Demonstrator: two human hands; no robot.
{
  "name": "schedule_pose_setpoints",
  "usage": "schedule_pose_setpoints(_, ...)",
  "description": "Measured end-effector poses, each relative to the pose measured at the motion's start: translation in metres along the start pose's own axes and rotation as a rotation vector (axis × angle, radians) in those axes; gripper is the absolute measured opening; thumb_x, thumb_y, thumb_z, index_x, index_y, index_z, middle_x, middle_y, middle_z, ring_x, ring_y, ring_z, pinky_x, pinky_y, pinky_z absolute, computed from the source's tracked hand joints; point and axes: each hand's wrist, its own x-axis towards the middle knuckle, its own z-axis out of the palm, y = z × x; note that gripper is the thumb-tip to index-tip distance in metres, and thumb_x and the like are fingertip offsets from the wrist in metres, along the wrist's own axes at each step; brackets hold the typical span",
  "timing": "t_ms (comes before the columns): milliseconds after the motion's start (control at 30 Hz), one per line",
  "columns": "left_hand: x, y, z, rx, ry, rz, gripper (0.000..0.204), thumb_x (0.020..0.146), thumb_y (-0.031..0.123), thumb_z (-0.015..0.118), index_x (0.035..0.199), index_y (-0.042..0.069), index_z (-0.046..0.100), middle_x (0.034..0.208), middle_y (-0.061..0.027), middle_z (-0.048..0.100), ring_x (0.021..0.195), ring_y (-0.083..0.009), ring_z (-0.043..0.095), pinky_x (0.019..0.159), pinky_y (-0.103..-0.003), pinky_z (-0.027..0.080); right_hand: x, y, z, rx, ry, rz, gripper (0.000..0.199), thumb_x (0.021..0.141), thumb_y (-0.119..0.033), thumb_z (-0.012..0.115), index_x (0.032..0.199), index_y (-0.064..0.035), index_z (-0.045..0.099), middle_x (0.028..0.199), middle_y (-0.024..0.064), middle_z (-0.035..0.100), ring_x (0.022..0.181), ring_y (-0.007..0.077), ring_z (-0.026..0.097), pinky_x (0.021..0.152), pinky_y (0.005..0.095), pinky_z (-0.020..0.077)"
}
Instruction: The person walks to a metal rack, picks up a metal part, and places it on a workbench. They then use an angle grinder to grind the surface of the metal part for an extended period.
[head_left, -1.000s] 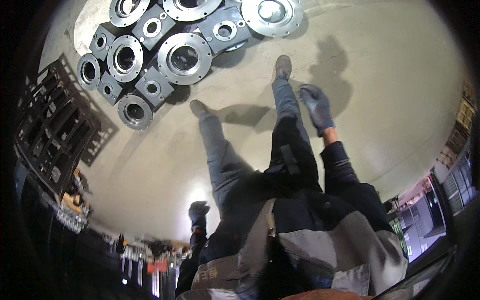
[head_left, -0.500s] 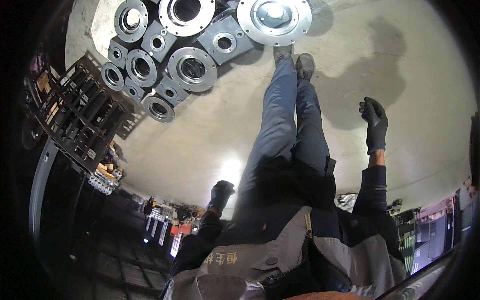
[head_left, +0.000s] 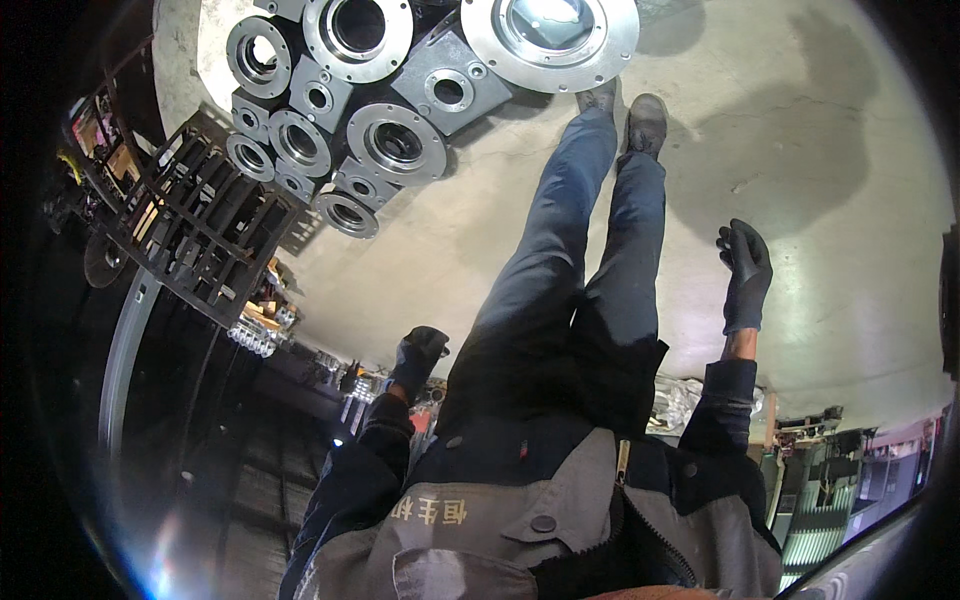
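Bright floor point(head_left: 450, 255), shadow point(head_left: 800, 130) upper right, lower-left flare point(head_left: 160, 575), dark curved rim

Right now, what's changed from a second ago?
Your left shoe has come forward beside your right shoe, both now close to the large round flange. Your right hand has swung outward, away from your right leg. Neither it nor your left hand has visibly taken hold of anything. The metal parts keep their arrangement.

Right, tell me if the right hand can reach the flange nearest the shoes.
Probably not without leaning: the right hand hangs apart from that flange, though nothing visible blocks the way.
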Motion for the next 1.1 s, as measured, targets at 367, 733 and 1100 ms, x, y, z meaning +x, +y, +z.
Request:
schedule_pose_setpoints(367,0.0,0.03,-0.006,0.077,0.025,-0.063,0.018,0.095,0.019,0.07,0.093,0.002,0.07,0.08,-0.009,0.072,0.073,-0.0178,0.072,0.068,-0.033,0.058,0.008,0.019,-0.003,0.1,0.037,0.053,0.034,0.099,-0.025,0.07,0.127,-0.0051,0.07,0.109,0.0074,0.075,0.096,0.0151,0.068,0.085,0.03,0.0515)
schedule_pose_setpoints(733,-0.003,0.047,-0.01,0.034,0.025,-0.05,0.013,0.097,0.014,0.07,0.095,0.001,0.069,0.087,-0.0087,0.071,0.078,-0.0189,0.072,0.07,-0.035,0.06,0.017,0.044,-0.006,0.148,0.039,0.045,0.037,0.099,-0.029,0.069,0.128,-0.0053,0.07,0.112,0.0105,0.075,0.097,0.0172,0.069,0.086,0.0307,0.0525)
schedule_pose_setpoints(1100,-0.007,0.053,0.013,0.029,0.05,-0.025,0.013,0.092,0.014,0.071,0.096,0.002,0.071,0.089,-0.009,0.073,0.076,-0.0185,0.073,0.07,-0.033,0.059,-0.001,0.045,-0.023,0.176,0.02,-0.014,0.034,0.1,-0.026,0.067,0.126,-0.004,0.07,0.111,0.0103,0.075,0.097,0.0183,0.071,0.086,0.0312,0.0541)
